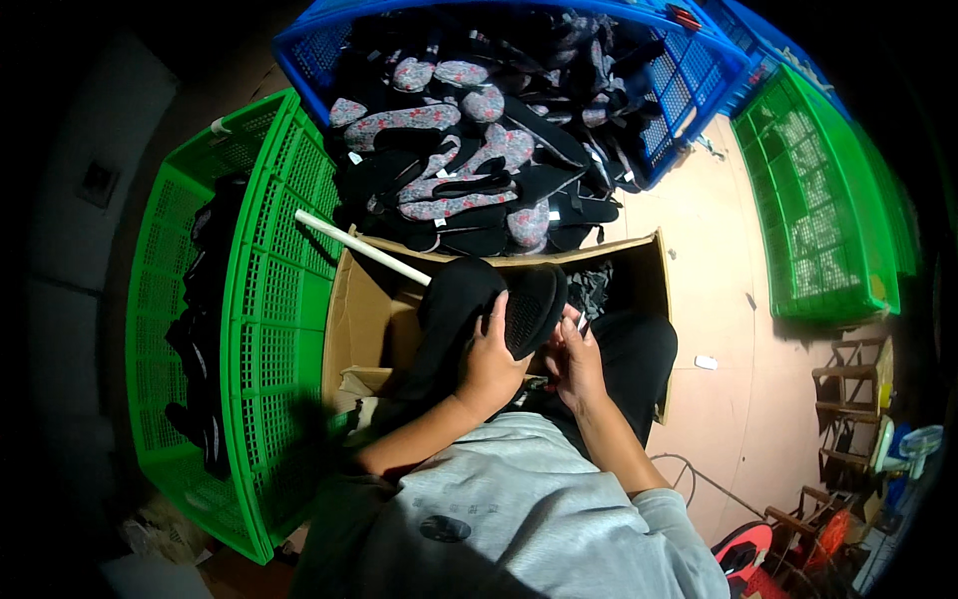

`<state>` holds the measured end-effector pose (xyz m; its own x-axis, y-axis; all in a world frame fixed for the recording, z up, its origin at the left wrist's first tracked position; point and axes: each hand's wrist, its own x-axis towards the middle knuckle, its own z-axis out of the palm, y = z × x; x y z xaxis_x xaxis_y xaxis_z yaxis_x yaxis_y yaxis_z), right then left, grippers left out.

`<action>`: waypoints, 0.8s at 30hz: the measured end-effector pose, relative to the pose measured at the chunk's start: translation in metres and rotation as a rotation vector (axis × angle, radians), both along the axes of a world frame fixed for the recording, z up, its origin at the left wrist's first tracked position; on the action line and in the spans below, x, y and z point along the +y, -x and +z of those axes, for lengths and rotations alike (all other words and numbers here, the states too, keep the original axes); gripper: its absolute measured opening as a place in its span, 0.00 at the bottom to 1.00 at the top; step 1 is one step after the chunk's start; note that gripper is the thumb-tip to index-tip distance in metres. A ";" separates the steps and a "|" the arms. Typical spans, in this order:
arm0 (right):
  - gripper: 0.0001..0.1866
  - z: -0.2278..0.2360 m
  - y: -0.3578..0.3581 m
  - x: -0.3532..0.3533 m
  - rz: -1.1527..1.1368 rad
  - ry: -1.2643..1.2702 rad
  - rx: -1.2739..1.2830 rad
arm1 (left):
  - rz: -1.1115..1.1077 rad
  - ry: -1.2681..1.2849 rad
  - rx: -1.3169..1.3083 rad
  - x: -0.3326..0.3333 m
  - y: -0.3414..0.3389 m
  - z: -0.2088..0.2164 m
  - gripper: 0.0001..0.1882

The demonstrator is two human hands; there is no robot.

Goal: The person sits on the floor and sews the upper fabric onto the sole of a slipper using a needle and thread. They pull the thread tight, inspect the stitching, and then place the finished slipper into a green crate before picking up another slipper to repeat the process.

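Observation:
A black shoe point(529, 311) with a ridged sole is held over my lap, its sole facing up and to the right. My left hand point(487, 367) grips its near end, thumb and fingers around the edge. Close against the shoe's right side is my right hand point(579, 367), its fingers pinched together. A small pale, shiny bit shows at those fingertips, too small to name. Under the shoe and between my black-trousered knees stands a cardboard box point(344, 324), with dark grey scraps inside it.
Beyond the box, many black shoes with grey-and-red patterned linings point(404, 122) spill from a blue crate point(689, 100). A green crate point(284, 260) with black items stands at left, another green crate point(813, 200) at right. A white rod point(361, 248) leans over the box. Wooden racks point(848, 374) stand right.

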<state>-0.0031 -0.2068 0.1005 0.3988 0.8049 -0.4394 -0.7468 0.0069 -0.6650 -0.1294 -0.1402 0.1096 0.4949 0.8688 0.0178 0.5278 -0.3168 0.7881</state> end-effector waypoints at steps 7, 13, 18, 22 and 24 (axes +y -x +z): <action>0.16 -0.016 -0.011 -0.013 0.033 -0.156 0.118 | -0.100 -0.134 0.163 -0.013 -0.005 0.013 0.46; 0.16 -0.007 -0.018 -0.010 0.072 -0.007 -0.006 | -0.138 -0.118 0.085 -0.015 0.000 0.011 0.47; 0.18 -0.009 -0.011 -0.003 0.009 0.168 -0.026 | -0.173 -0.116 -0.002 -0.013 -0.002 0.008 0.49; 0.19 -0.027 -0.016 -0.010 0.020 0.096 0.017 | -0.188 0.097 -0.129 0.001 -0.002 0.006 0.52; 0.18 -0.021 -0.007 -0.006 -0.052 0.155 0.021 | -0.143 0.260 -0.194 0.013 0.001 -0.007 0.52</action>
<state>0.0042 -0.2132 0.0798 0.4274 0.7052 -0.5657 -0.7617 -0.0561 -0.6455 -0.1305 -0.1267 0.1023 0.6208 0.7788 -0.0895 0.3253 -0.1520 0.9333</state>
